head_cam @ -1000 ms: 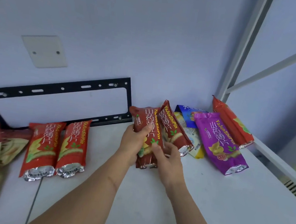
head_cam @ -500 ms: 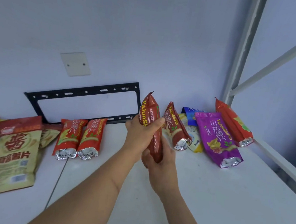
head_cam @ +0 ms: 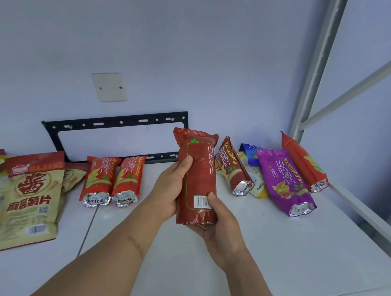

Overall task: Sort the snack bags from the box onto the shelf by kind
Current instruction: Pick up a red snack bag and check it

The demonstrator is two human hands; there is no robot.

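White shelf (head_cam: 275,252) noted: your left hand (head_cam: 168,193) and right hand (head_cam: 220,225) both clasp the dark red bag (head_cam: 197,179) above it, now turned back-side up (barcode showing), so placement beside its matching bag (head_cam: 232,168) remains pending.

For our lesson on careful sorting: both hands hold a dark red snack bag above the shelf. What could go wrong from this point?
1. The dark red bag, held by the left hand and right hand, shows its back, so its kind may be misread.
2. It could land beside the two brighter red bags instead of the matching dark red bag.
3. That matching bag leans on a crowded pile against the purple bag; adding another may topple it.
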